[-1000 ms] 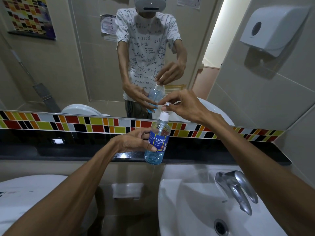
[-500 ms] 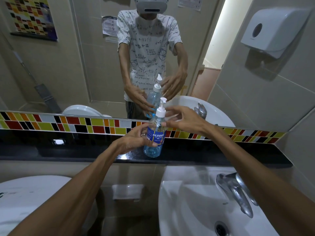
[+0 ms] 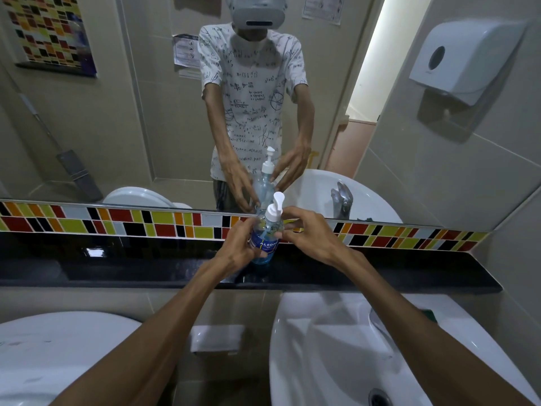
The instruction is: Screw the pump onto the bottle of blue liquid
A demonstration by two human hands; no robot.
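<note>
A clear bottle of blue liquid (image 3: 264,244) with a blue label stands upright on the black ledge (image 3: 117,268) below the mirror. The white pump (image 3: 275,208) sits on its neck, nozzle pointing up and away. My left hand (image 3: 237,248) wraps the bottle's left side, thumb across the label. My right hand (image 3: 311,233) is at the bottle's right shoulder, fingers spread, with the fingertips just touching below the pump collar. The mirror shows the same bottle and both hands from the far side.
A white sink (image 3: 366,347) with a chrome tap (image 3: 383,323) lies below right of the ledge. A white basin or lid (image 3: 58,353) is at lower left. A paper dispenser (image 3: 465,57) hangs on the right wall. A coloured tile strip (image 3: 146,222) runs under the mirror.
The bottle has come down and away onto the ledge. My right hand left the pump top and moved down beside the bottle's shoulder, with its fingers spread.
</note>
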